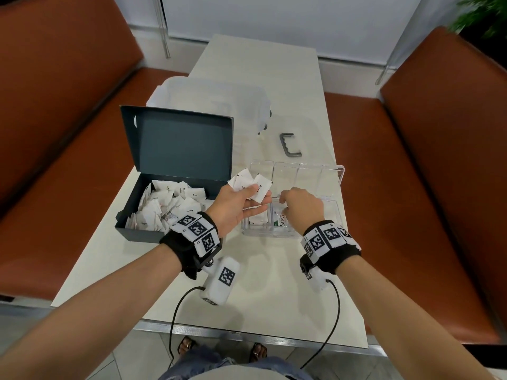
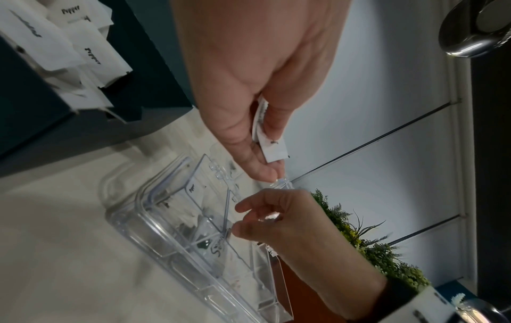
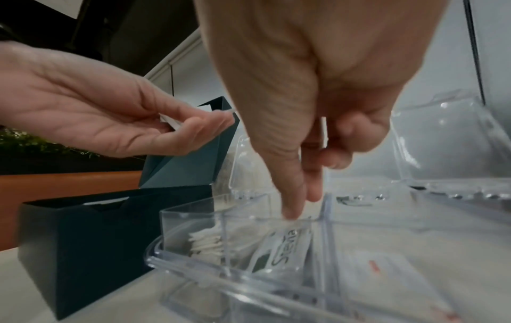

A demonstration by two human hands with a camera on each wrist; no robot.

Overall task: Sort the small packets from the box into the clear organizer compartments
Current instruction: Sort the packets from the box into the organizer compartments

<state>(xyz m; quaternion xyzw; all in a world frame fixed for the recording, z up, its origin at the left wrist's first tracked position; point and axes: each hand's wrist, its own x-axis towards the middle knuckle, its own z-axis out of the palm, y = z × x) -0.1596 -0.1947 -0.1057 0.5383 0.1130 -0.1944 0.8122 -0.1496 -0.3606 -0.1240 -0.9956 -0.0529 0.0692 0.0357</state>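
Observation:
My left hand [image 1: 241, 198] hovers between box and organizer and grips several white packets [image 1: 247, 182], fanned upward; one packet [image 2: 272, 148] shows past its fingers. The dark box [image 1: 137, 234] stands open at the left, heaped with white packets [image 1: 164, 204]. The clear organizer [image 1: 274, 235] lies to its right with its lid [image 1: 299, 174] tipped back. My right hand [image 1: 296, 204] reaches down into the second compartment, thumb and forefinger [image 3: 290, 209] pinched together on the top edge of a Stevia packet [image 3: 287, 242]. The first compartment holds white packets [image 3: 204, 242].
A grey C-shaped handle [image 1: 290, 145] lies behind the organizer, and a translucent plastic tub [image 1: 214, 100] stands behind the box. Orange benches [image 1: 439, 160] flank the narrow white table [image 1: 274, 297]. Cables hang from both wrist units over the near edge.

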